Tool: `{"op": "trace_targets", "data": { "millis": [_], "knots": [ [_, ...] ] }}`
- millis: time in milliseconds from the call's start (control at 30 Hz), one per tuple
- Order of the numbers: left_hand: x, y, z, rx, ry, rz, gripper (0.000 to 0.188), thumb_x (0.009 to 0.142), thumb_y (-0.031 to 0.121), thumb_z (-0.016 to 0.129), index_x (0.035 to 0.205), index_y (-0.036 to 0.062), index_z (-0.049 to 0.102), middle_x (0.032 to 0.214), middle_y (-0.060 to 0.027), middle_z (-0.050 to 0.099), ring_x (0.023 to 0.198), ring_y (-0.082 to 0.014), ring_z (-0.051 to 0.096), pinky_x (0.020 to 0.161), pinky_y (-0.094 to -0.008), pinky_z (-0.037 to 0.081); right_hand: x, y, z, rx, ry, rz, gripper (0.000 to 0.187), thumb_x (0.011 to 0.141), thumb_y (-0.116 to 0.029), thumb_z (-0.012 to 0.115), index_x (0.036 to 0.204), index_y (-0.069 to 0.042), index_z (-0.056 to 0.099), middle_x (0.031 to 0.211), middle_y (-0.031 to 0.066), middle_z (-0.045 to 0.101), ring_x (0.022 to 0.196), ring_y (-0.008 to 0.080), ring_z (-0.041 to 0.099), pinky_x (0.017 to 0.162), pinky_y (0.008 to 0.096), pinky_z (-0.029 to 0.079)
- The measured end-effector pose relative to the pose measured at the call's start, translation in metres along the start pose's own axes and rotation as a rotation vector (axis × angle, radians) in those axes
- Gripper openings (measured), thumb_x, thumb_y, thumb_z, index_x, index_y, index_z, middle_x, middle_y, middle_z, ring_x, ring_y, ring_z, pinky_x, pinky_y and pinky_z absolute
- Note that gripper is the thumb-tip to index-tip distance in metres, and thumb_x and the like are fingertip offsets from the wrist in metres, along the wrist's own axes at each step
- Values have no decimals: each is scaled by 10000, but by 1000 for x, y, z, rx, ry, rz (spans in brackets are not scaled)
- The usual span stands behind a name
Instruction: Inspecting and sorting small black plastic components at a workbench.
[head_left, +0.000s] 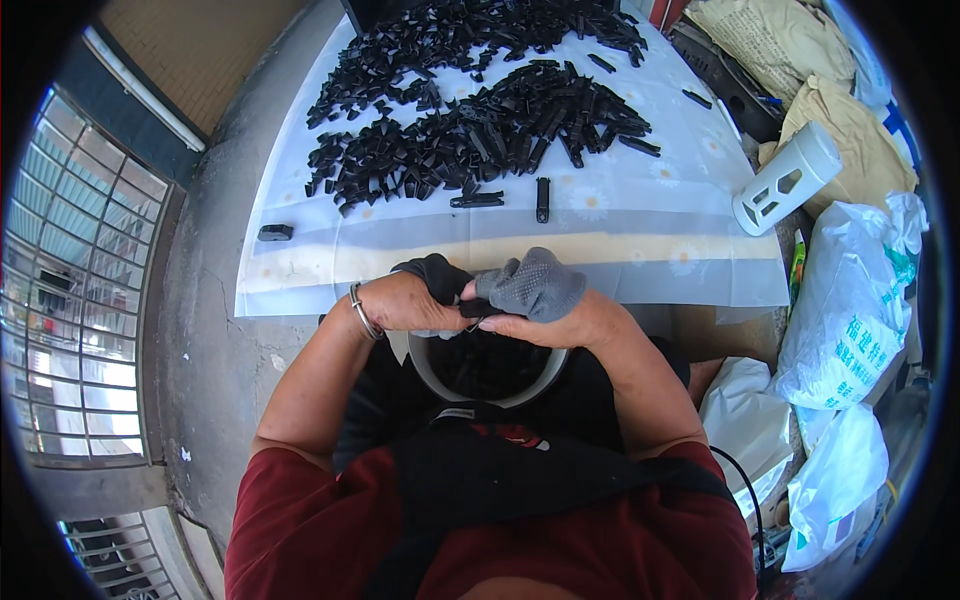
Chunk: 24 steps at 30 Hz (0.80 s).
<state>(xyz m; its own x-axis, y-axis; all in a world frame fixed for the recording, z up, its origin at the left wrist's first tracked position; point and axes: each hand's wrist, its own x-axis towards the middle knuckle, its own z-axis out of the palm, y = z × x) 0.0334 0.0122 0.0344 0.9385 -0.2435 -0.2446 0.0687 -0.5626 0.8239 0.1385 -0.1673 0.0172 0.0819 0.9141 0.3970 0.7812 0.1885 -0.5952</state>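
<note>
My left hand (pixel 418 298), partly gloved in black and wearing a metal bangle, meets my right hand (pixel 540 298), which has a grey dotted glove over the fingers. Both are closed around a small black plastic part (pixel 480 309), mostly hidden by the fingers. Directly below them sits a white bucket (pixel 552 378) with dark pieces inside, between my legs. Beyond my hands, a single black clip-like part (pixel 543 200) lies upright on the daisy-patterned tablecloth (pixel 640 255). Another long part (pixel 477 200) lies crosswise to its left.
Heaped black plastic parts (pixel 480 125) cover the table's middle and far side. A lone black block (pixel 275 232) lies near the left edge. At the right stand a white slotted plastic cylinder (pixel 790 178), stuffed white bags (pixel 845 300) and beige sacks (pixel 835 140). A barred window (pixel 85 270) is at left.
</note>
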Motion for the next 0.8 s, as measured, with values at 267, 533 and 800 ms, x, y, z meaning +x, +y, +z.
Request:
{"op": "trace_targets", "data": {
  "millis": [267, 533, 800],
  "knots": [
    [-1, -8, 42, -298, 643, 99, 343, 923, 300, 420, 992, 14, 598, 781, -61, 636, 682, -128, 543, 642, -270, 438, 9, -6, 23, -155, 297, 121, 272, 753, -235, 640, 948, -50, 596, 828, 116, 607, 752, 273, 554, 717, 358, 417],
    [1, -4, 42, -802, 697, -48, 420, 881, 418, 471, 789, 28, 596, 580, 30, 480, 520, -57, 388, 468, -211, 327, -2, -1, 0, -277, 231, 152, 239, 820, -259, 565, 951, -65, 611, 865, 102, 613, 778, 281, 552, 712, 349, 419],
    [-5, 8, 29, -357, 640, -72, 458, 921, 382, 377, 712, 15, 554, 525, -19, 462, 487, -98, 422, 450, -253, 353, -3, -5, 0, -446, 158, 135, 216, 798, -252, 580, 934, -88, 613, 817, 83, 603, 757, 272, 544, 678, 354, 420]
  ]
}}
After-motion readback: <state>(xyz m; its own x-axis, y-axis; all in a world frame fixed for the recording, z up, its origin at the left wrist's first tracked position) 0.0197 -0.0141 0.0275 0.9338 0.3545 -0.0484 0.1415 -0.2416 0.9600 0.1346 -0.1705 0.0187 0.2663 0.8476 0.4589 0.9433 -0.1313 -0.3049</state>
